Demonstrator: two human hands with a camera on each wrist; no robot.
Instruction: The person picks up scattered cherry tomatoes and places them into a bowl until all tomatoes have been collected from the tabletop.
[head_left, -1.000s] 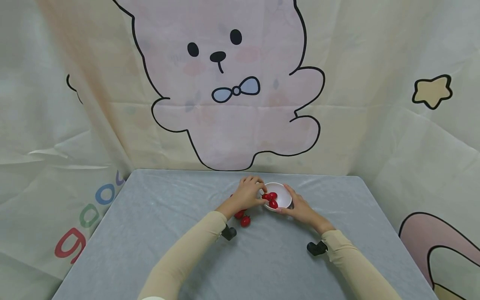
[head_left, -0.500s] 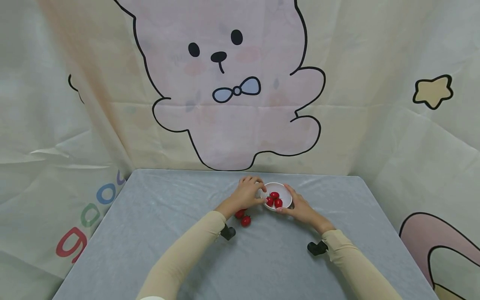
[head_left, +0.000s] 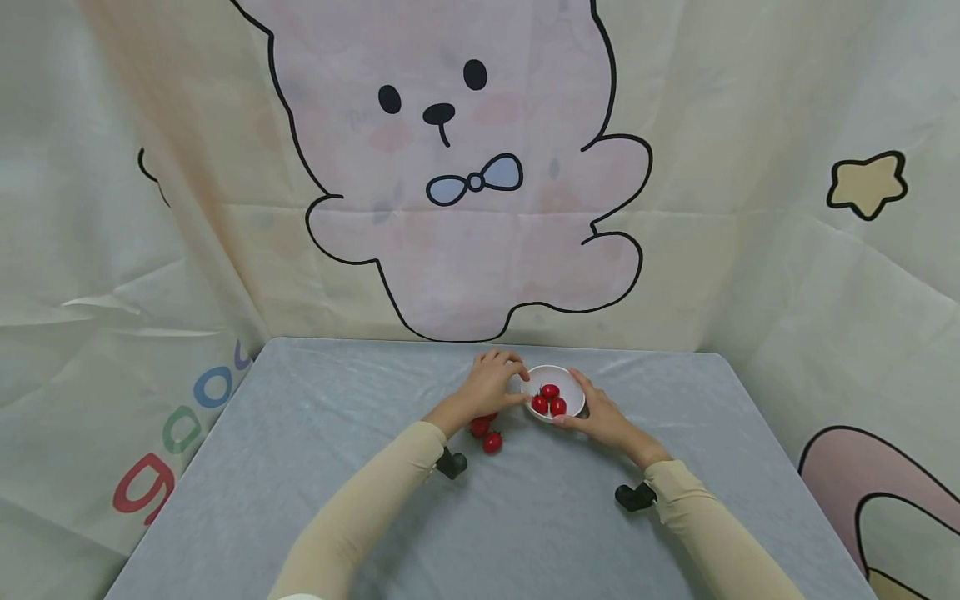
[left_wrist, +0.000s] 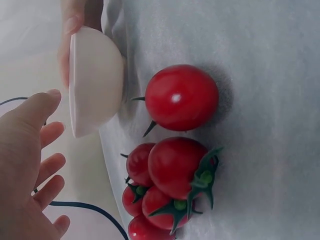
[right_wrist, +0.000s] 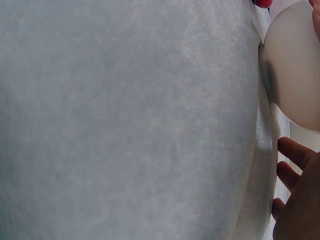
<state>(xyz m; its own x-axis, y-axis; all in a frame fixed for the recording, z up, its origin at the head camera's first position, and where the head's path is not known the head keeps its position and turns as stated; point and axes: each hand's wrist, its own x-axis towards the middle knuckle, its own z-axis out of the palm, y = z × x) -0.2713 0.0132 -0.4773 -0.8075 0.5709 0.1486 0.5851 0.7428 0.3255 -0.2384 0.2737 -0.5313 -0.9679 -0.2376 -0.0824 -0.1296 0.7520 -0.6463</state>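
Note:
My right hand (head_left: 602, 417) holds a small white bowl (head_left: 573, 392) at its right side, thumb near the front rim and fingers round the far side. Three red cherry tomatoes (head_left: 558, 407) lie in the bowl. Just left of the rim hovers my left hand (head_left: 489, 385), its fingers apart and nothing between them. Beneath the left wrist, several more cherry tomatoes (left_wrist: 180, 167) with green stems cluster on the cloth. One tomato (left_wrist: 182, 97) lies nearer the bowl in the left wrist view. From the head view, the left hand partly hides this cluster.
A grey-blue cloth (head_left: 525, 517) covers the table. Behind it hangs a pale curtain (head_left: 690, 275) printed with a bear, and more printed fabric stands at both sides. Each wrist wears a black camera mount (head_left: 634, 497).
The left hand has let go of a cherry tomato into the bowl and drawn back slightly leftward. Tomatoes in the bowl shifted, then settled. The right hand stays on the bowl.

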